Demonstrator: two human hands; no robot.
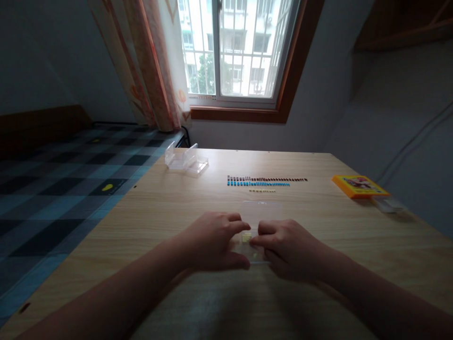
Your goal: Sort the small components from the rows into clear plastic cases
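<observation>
Both hands meet at the middle of a light wooden table (148, 222). My left hand (208, 241) and my right hand (286, 245) rest on a flat clear plastic piece (260, 212), fingers curled in a pinch around something small and yellowish (246, 237) between the fingertips. What exactly they pinch is too small to make out. Beyond the hands lie rows of tiny pieces: a dark row (279, 179), a blue row (255, 183) and a short pale row (262, 191).
Clear plastic box parts (186, 161) stand at the far left of the table. A yellow-orange box (358, 186) with a clear piece (387, 204) beside it lies at the right edge. A checked bed cover (63, 184) is to the left, a window (240, 52) ahead.
</observation>
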